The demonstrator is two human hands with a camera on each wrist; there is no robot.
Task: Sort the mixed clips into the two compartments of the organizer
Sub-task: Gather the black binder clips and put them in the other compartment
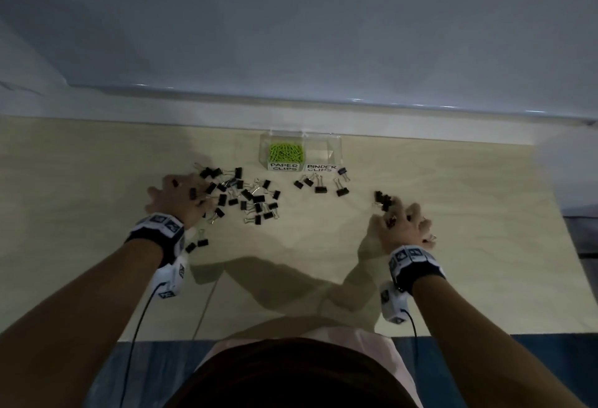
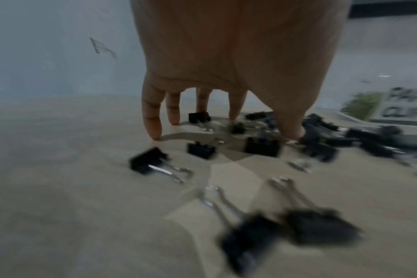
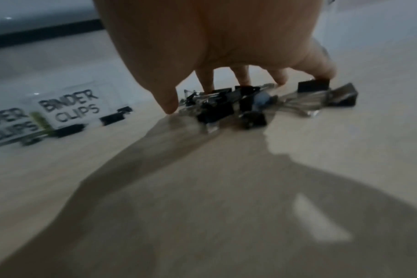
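Observation:
A clear two-compartment organizer (image 1: 336, 148) stands at the back of the table. Its left half, labelled PAPER CLIPS, holds green paper clips (image 1: 286, 152); the half labelled BINDER CLIPS (image 3: 69, 107) looks empty. Several black binder clips (image 1: 249, 197) lie scattered in front of it. My left hand (image 1: 181, 195) is spread at the pile's left side, its straight fingers (image 2: 152, 120) touching the table among clips (image 2: 262, 146). At the right, my right hand (image 1: 401, 223) curls down around a small cluster of binder clips (image 3: 226, 109), with the thumb at the cluster's edge.
A few binder clips (image 1: 320, 184) lie just before the organizer, and two more (image 1: 197, 244) lie beside my left wrist. The wooden table (image 1: 97, 164) ends at a white ledge (image 1: 194, 106) behind and drops off at the right (image 1: 569, 245).

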